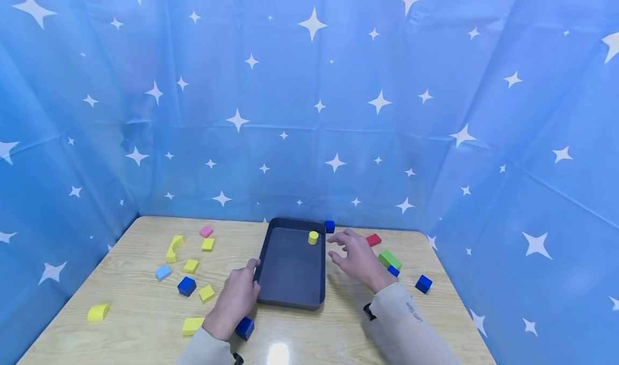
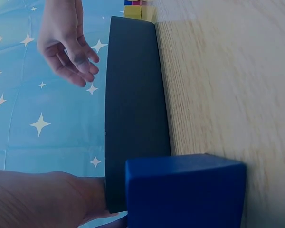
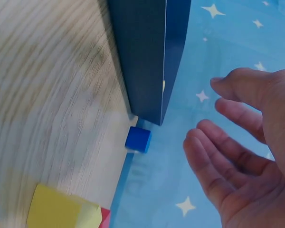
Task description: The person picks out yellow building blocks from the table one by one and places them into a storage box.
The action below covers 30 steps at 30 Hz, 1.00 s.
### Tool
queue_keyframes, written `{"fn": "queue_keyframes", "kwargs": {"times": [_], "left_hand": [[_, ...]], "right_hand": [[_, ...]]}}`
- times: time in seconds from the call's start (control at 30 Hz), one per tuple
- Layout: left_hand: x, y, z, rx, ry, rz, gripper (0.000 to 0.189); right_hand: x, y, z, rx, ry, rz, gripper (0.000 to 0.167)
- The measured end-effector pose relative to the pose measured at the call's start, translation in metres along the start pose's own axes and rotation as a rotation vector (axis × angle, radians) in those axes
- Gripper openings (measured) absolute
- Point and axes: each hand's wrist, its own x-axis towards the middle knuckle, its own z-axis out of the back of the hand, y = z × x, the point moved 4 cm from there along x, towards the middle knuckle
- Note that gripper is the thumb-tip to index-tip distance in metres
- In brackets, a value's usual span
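Observation:
A shallow dark tray (image 1: pixel 292 265) lies on the table with a yellow cylinder (image 1: pixel 313 238) inside, near its far right corner. My left hand (image 1: pixel 237 295) grips the tray's near left rim; its fingertips are partly hidden behind the wall in the left wrist view. Close beside that hand is a dark blue block (image 1: pixel 245 328), large in the left wrist view. Just right of the tray, my right hand (image 1: pixel 358 257) hovers with fingers loosely bent and apart, holding nothing. A small blue cube (image 3: pixel 138 139) sits by the tray's far right corner.
Left of the tray are several yellow blocks (image 1: pixel 191 266), a yellow arch (image 1: pixel 174 248), a pink block (image 1: pixel 206 231), a light blue block (image 1: pixel 163 272) and a blue cube (image 1: pixel 186 286). On the right lie a red block (image 1: pixel 373 240), a green block (image 1: pixel 389 259) and another blue cube (image 1: pixel 423 284).

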Motion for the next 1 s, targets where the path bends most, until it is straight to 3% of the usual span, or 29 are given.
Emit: {"fn": "queue_keyframes", "kwargs": {"times": [0.5,1.0], "left_hand": [[0.002,0.006,0.006,-0.002,-0.003,0.018,0.052],[0.002,0.007,-0.001,-0.017,-0.029,-0.025,0.05]], "right_hand": [[-0.026,-0.021,0.016,-0.012,-0.054,-0.078,0.031],[-0.066,-0.059,0.025,0.01,-0.051,-0.26,0.038]]}}
